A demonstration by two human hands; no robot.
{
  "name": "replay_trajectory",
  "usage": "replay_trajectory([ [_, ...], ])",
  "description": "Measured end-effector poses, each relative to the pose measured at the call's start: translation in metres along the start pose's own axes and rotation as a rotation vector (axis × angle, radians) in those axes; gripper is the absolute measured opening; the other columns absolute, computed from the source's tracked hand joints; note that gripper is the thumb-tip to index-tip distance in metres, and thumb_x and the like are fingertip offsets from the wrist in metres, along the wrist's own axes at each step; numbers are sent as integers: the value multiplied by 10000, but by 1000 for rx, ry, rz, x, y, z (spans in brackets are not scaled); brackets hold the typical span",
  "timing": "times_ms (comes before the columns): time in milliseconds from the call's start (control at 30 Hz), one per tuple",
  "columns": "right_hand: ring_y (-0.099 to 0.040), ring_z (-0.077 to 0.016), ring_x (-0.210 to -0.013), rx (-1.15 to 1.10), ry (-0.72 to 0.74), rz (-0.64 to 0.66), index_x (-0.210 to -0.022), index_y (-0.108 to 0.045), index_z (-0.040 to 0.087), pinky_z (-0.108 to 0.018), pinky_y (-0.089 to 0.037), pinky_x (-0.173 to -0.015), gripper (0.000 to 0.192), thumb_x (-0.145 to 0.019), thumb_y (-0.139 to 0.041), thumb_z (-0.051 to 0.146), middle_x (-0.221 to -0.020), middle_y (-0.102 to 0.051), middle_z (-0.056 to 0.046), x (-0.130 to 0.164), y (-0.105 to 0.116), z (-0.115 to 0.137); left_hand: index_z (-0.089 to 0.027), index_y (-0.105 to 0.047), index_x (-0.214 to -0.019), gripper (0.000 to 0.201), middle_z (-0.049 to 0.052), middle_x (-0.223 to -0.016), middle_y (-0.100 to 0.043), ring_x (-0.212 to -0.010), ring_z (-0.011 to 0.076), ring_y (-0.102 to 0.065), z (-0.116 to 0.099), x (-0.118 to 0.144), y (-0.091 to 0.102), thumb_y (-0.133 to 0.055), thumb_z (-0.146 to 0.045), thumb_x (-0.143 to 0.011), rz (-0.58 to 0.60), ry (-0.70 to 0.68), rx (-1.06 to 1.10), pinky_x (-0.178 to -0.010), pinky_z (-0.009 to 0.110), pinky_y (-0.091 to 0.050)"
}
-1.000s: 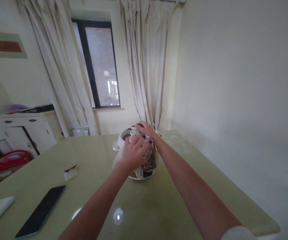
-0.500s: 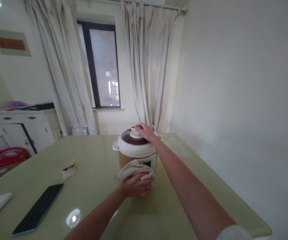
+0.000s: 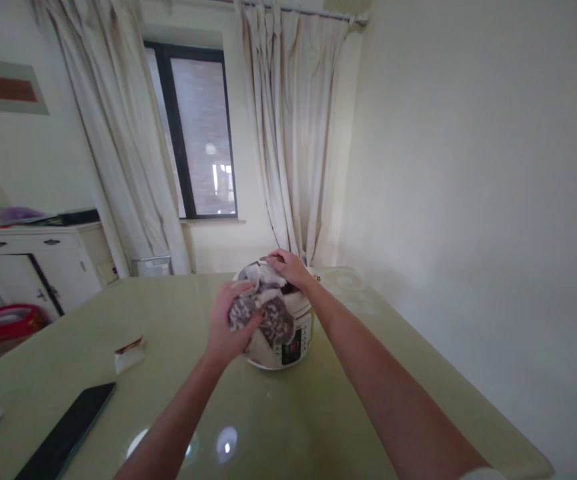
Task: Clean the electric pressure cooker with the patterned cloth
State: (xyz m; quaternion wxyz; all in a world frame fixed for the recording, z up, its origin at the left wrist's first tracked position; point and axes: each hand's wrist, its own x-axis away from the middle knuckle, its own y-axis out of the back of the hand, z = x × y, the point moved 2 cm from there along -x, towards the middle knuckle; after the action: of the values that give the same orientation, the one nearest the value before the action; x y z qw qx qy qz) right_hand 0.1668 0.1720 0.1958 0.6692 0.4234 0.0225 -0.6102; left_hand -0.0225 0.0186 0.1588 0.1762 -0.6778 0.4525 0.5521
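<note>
While the right hand (image 3: 288, 268) steadies the cooker (image 3: 288, 337), the left hand (image 3: 228, 323) clutches a cloth (image 3: 268, 319).

Both hands (image 3: 228, 323) (cloth (image 3: 263, 317) in left) on cooker (image 3: 295, 333)

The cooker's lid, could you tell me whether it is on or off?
On. The lid sits on the cooker, under the right hand, while the left hand presses a cloth on it.

Cream curtains (image 3: 288, 133) flank dark window (image 3: 198, 133); white cabinet (image 3: 33, 260) left.
</note>
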Motion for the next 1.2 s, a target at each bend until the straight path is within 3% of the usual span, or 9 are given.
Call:
replay_trajectory([
  [133, -693, -212, -1031, 18, 6, -9, -1111, -758, 234, -318, -499, -933, 262, -955, -672, 426, -1093, -787, -32, 0, 0, -1, -224, -579, -1389, 538, 85, -1286, -689, -1145, 236, -678, 27, -56, -1, -678, -342, -873, -148, 215, 199, -1035, 404, -548],
  [200, -699, -213, -1021, 8, -2, -18, -1117, -759, 235, -321, -502, -923, 270, -961, -673, 438, -1091, -789, -36, 0, -1, -2, -205, -633, -1359, 531, 101, -1257, -696, -1163, 256, -671, 52, -73, -9, -640, -307, -837, -23, 208, 164, -1082, 439, -522],
  [367, -708, -236, -1054, 28, -29, -16, -1149, -758, 246, -350, -509, -952, 261, -939, -703, 390, -1126, -793, -49, 0, -3, -4, -242, -804, -1066, 398, 84, -1081, -740, -1089, 272, -684, 99, -97, -29, -555, -251, -756, 465, 133, -83, -1040, 417, -529],
  [500, -703, -244, -1106, 24, -24, -30, -1148, -763, 247, -358, -505, -987, 273, -944, -700, 417, -1177, -785, -56, 1, -2, -1, -251, -810, -911, 279, 96, -1037, -781, -1183, 319, -653, 109, -112, -34, -571, -257, -767, 543, 201, -344, -1088, 460, -473],
  [600, -703, -237, -1103, 19, -23, -37, -1125, -770, 258, -349, -503, -988, 262, -953, -690, 438, -1167, -788, -48, 2, -1, 0, -251, -791, -898, 262, 94, -1106, -786, -1287, 341, -609, 107, -114, -33, -570, -381, -849, 606, 207, -379, -1143, 501, -412],
  [767, -707, -212, -1035, -5, -2, -34, -1048, -771, 245, -313, -503, -926, 218, -1000, -605, 379, -1080, -796, -33, 1, -1, 3, -218, -731, -1002, 537, 94, -1034, -753, -1022, 307, -683, 88, -99, -19, -704, -684, -737, 669, 238, -299, -912, 402, -535],
  [967, -692, -211, -1000, -12, 12, -37, -1033, -765, 233, -305, -491, -906, 226, -985, -613, 394, -1046, -786, -27, -2, -3, 3, -249, -681, -1053, 279, 54, -1116, -708, -979, 259, -669, 23, -72, -5, -663, -387, -812, 674, 29, -325, -885, 380, -511],
  [1067, -683, -200, -965, -46, 2, -19, -1026, -760, 230, -297, -494, -894, 226, -967, -630, 405, -1007, -779, -16, -4, -4, 0, -248, -686, -1051, 267, 70, -1182, -705, -1048, 288, -638, -16, -54, -15, -715, -326, -798, 681, -90, -371, -917, 421, -504],
  [1200, -684, -195, -960, -148, -27, -5, -999, -768, 220, -299, -501, -899, 233, -939, -652, 412, -990, -777, -14, -6, -5, -5, -262, -695, -1144, 358, 95, -1304, -683, -1155, 342, -584, -52, -24, -49, -777, -354, -808, 700, -335, -416, -928, 505, -483],
])
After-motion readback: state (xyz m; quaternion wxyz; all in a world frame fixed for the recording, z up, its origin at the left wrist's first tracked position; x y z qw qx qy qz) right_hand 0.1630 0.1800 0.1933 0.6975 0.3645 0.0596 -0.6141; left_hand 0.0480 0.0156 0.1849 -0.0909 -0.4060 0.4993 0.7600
